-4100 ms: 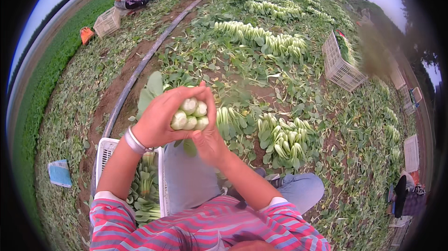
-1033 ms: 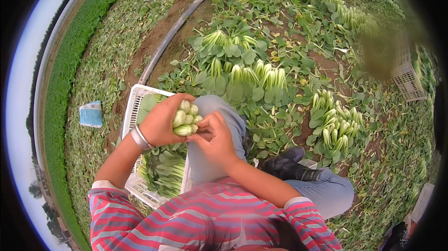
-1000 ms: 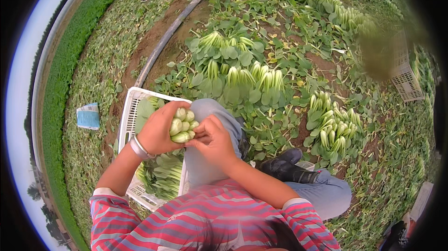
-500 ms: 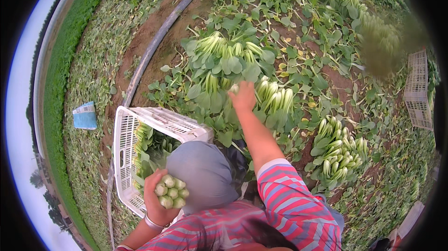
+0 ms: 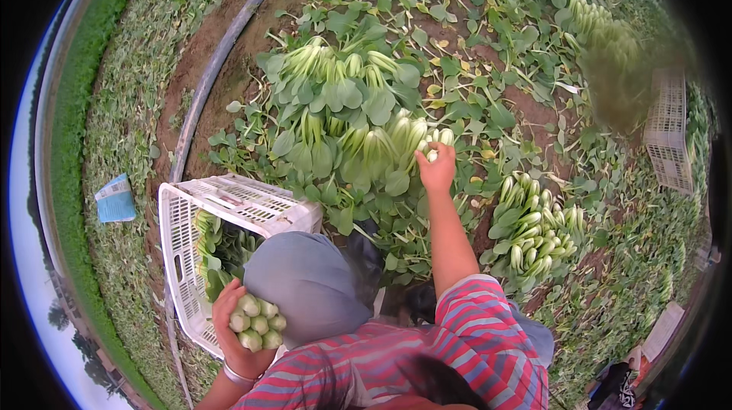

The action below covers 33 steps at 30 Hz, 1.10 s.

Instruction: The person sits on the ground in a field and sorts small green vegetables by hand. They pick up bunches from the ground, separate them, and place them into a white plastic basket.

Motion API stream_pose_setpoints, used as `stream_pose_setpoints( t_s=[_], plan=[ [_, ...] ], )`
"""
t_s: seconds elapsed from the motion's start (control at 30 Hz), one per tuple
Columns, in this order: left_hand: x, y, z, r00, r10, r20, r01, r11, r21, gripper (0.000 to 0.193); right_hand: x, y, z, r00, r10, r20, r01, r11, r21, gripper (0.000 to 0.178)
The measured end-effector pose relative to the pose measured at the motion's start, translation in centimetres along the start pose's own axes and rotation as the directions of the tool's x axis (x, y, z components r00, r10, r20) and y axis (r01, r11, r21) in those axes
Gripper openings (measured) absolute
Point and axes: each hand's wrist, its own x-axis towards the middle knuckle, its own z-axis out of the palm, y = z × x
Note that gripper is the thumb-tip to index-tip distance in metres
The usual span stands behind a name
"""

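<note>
Cut heads of bok choy (image 5: 258,322) are bundled in my left hand (image 5: 227,328), their pale trimmed stem ends facing up, beside my grey-clad knee. My right hand (image 5: 438,170) reaches forward, thumb and fingers pinched round the white base of a bok choy (image 5: 432,155) at the right end of a short row. More bok choy of that row (image 5: 366,147) lies just left of it, leaves toward me. Behind the row sits a larger pile of bok choy (image 5: 335,78). The lower part of the head in my right hand is hidden by my fingers.
Left of my knee, a white slatted plastic crate (image 5: 263,200) holds leafy greens (image 5: 229,246). Another bok choy heap (image 5: 537,227) lies to the right. A hose (image 5: 210,70) crosses the soil. A second crate (image 5: 669,131) stands far right, a blue-white packet (image 5: 116,198) far left.
My right hand has moved right along the row and now pinches a bok choy at its end. My left hand keeps its bundle. The whole view has shifted somewhat.
</note>
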Motion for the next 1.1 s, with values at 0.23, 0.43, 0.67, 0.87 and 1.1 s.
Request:
stream_pose_setpoints(
  t_s=[0.23,0.43,0.67,0.87,1.1],
  plan=[
    [-4.6,0.2,-0.9,0.997,-0.008,-0.072,0.004,0.998,-0.062,0.106,-10.8,-7.4,-13.5,0.955,-0.129,0.267,-0.066,0.784,0.617,0.040],
    [-6.4,1.5,-2.6,0.976,0.175,-0.133,-0.190,0.976,-0.111,0.108,-23.3,-16.4,-25.6,0.620,-0.519,0.588,-0.403,0.432,0.807,0.036],
    [-9.3,2.5,-2.6,0.969,0.068,-0.239,-0.117,0.974,-0.195,0.072,-36.0,-20.7,-22.3,0.589,-0.536,0.605,-0.020,0.739,0.674,0.030],
    [-11.7,1.6,-5.4,0.985,0.170,-0.022,-0.172,0.973,-0.155,0.105,-40.7,-21.6,-20.3,0.761,-0.491,0.425,0.020,0.672,0.740,0.035],
    [-11.0,2.0,-5.6,0.985,0.174,-0.009,-0.174,0.976,-0.134,0.139,-39.0,-23.0,-20.3,0.793,-0.457,0.402,0.038,0.697,0.716,0.032]
  ],
)
